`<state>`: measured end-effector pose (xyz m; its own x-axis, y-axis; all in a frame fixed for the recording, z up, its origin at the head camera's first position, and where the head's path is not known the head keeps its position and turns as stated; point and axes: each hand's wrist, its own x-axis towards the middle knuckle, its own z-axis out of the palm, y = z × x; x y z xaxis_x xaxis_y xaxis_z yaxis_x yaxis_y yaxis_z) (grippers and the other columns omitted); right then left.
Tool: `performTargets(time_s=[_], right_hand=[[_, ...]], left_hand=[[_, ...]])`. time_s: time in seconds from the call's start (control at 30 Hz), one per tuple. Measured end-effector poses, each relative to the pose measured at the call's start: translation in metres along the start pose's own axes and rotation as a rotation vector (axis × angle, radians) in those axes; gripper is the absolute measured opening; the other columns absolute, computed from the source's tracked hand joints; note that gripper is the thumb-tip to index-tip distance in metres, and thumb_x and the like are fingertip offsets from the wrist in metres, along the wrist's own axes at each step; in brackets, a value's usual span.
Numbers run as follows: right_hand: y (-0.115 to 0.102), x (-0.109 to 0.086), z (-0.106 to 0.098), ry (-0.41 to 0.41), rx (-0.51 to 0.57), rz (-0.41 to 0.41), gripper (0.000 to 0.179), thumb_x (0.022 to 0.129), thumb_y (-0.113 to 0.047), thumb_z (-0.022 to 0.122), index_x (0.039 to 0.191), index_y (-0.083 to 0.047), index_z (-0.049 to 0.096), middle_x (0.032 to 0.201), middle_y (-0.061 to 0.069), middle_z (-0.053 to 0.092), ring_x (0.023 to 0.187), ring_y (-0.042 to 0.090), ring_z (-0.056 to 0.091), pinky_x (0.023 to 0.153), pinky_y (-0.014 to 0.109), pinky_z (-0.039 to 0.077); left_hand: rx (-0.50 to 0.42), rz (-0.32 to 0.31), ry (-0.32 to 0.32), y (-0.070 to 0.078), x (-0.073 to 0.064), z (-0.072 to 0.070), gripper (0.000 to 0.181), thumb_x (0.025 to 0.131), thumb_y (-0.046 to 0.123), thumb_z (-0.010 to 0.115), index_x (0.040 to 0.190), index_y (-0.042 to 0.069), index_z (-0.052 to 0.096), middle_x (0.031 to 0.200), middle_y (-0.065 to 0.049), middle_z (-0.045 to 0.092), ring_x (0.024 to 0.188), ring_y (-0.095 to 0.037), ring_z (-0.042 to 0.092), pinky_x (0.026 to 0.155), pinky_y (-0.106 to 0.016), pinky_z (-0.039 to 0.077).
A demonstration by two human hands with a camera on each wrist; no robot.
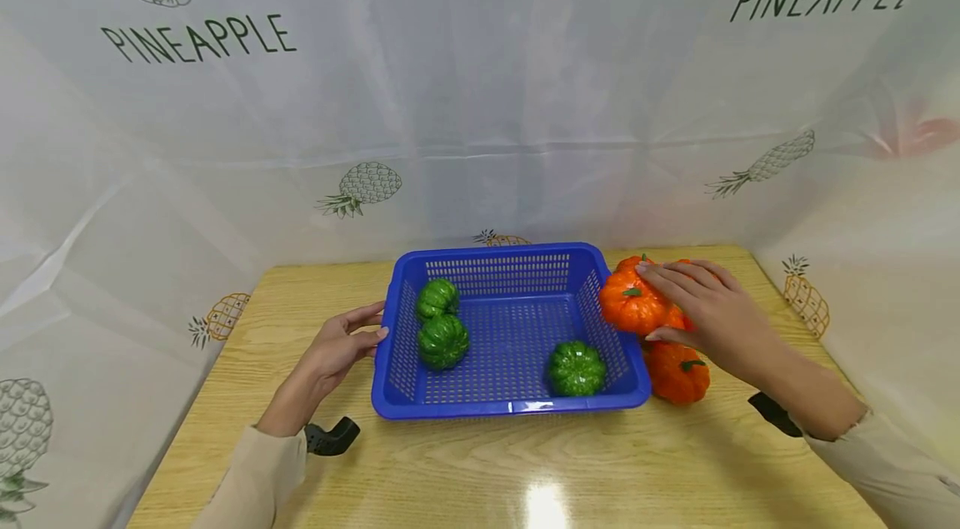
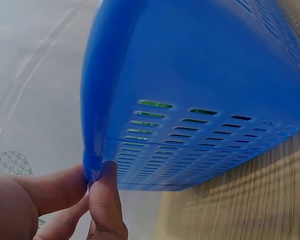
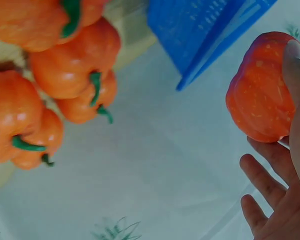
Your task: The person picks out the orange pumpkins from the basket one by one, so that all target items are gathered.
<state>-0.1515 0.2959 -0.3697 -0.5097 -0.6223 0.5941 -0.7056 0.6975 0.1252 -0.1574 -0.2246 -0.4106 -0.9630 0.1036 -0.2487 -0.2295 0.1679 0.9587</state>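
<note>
A blue plastic basket (image 1: 510, 407) with slotted walls sits on the table. My left hand (image 1: 337, 350) pinches its left rim between thumb and fingers, as the left wrist view shows up close. My right hand (image 1: 720, 321) holds an orange pumpkin (image 1: 633, 301) with a short green stem, raised over the basket's right rim. In the right wrist view the thumb lies on one side of this ribbed pumpkin (image 3: 260, 90). Two green pumpkins, one at the back (image 1: 438, 299) and one nearer (image 1: 442, 341), lie at the basket's left; a third green pumpkin (image 1: 577, 368) lies at the front right.
Several more orange pumpkins, one at the front (image 1: 677, 373), stand on the table just right of the basket, partly behind my right hand. The wooden table (image 1: 450, 471) meets a pale sheet (image 1: 480, 96) printed with pineapples at the back and sides.
</note>
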Motion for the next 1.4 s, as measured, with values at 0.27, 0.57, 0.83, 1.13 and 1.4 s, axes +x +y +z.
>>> performTargets(time_s=[0.27,0.57,0.83,1.13,1.4], right_hand=[[0.012,-0.033,-0.008,0.014,-0.007,0.097,0.086,0.102,-0.075,0.036,0.149,-0.007,0.059,0.132,0.019,0.069,0.118,0.042,0.058,0.127,0.037,0.023],[0.021,-0.072,-0.017,0.006,-0.045,0.206,0.09,0.098,-0.079,0.036,0.153,-0.011,0.057,0.127,0.022,0.068,0.117,0.043,0.056,0.131,0.039,0.017],[0.026,-0.1,-0.021,-0.006,-0.074,0.24,0.091,0.1,-0.079,0.033,0.158,-0.012,0.051,0.126,0.027,0.068,0.117,0.043,0.055,0.132,0.037,0.011],[0.03,-0.128,-0.019,-0.007,-0.078,0.307,0.094,0.097,-0.081,0.033,0.154,-0.01,0.055,0.124,0.027,0.068,0.115,0.046,0.055,0.132,0.038,0.012],[0.03,-0.148,-0.014,-0.049,-0.085,0.36,0.096,0.096,-0.082,0.029,0.158,-0.012,0.051,0.122,0.03,0.067,0.113,0.047,0.055,0.132,0.046,0.015]], left_hand=[[-0.003,-0.006,0.001,0.0,-0.002,-0.001,0.059,0.107,0.0,0.059,0.161,-0.004,0.038,0.148,-0.027,0.047,0.086,-0.007,0.069,0.082,-0.025,0.061],[0.004,0.009,-0.012,0.0,-0.002,-0.004,0.059,0.107,0.001,0.059,0.161,-0.005,0.037,0.149,-0.027,0.046,0.087,-0.007,0.069,0.081,-0.024,0.06],[-0.008,0.007,-0.013,0.0,-0.003,-0.003,0.059,0.107,0.0,0.059,0.161,-0.004,0.038,0.149,-0.027,0.046,0.084,-0.006,0.068,0.08,-0.026,0.06],[-0.025,0.01,-0.013,-0.001,-0.002,-0.004,0.059,0.106,-0.001,0.059,0.161,-0.004,0.038,0.144,-0.024,0.049,0.082,-0.006,0.068,0.079,-0.025,0.06],[-0.017,-0.004,-0.013,-0.002,-0.002,-0.004,0.059,0.107,0.001,0.059,0.162,-0.004,0.037,0.149,-0.027,0.046,0.084,-0.006,0.069,0.08,-0.025,0.06]])
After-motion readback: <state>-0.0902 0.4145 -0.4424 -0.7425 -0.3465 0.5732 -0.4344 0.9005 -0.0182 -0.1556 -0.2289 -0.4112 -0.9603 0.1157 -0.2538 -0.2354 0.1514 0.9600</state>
